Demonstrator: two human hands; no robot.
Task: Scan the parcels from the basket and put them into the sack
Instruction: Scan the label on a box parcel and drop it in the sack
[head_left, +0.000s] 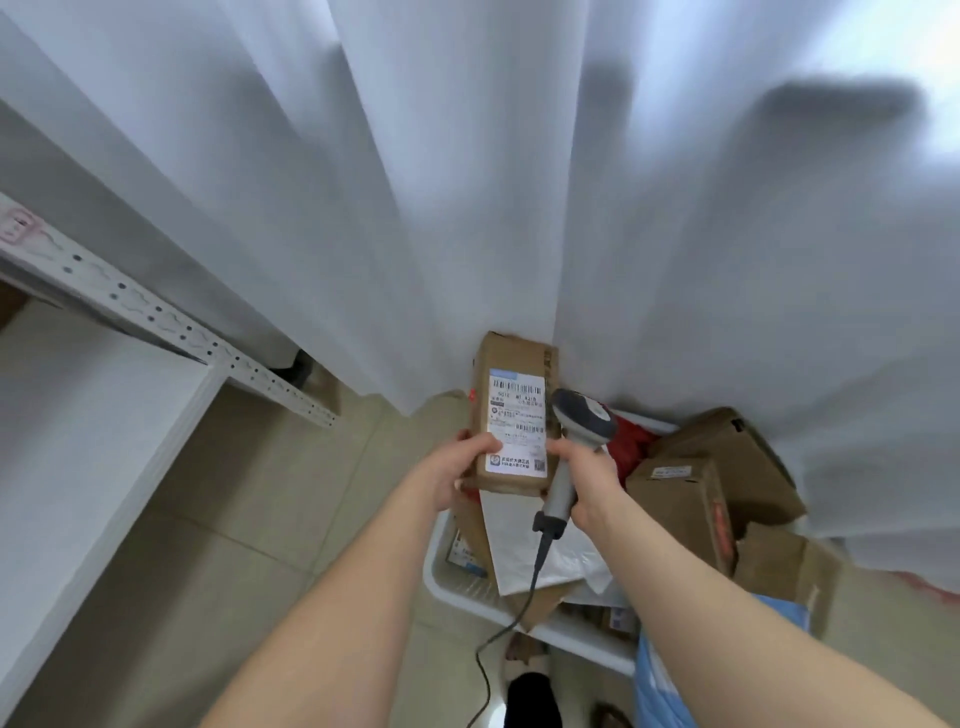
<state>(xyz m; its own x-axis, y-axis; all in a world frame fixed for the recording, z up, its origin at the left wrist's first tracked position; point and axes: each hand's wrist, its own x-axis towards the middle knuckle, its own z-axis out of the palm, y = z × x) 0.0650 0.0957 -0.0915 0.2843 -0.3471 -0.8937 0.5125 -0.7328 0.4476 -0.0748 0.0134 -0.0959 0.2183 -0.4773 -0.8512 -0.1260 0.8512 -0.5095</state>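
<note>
My left hand (457, 467) grips the near left edge of a long brown cardboard parcel (511, 358), held up with its white barcode label (517, 415) facing me. My right hand (587, 467) holds a grey corded barcode scanner (576, 426) by its handle, its head right beside the label's right edge. Under both hands stands the white plastic basket (467, 597), filled with several brown boxes (680, 499) and a white mailer bag (540, 551). I see no sack that I can tell apart.
A white curtain (519, 182) hangs behind the basket and drapes over its far side. A white metal shelf unit (130, 312) stands at the left. A blue-and-white bag (670, 686) lies at the basket's near right. The floor is beige tile (260, 519).
</note>
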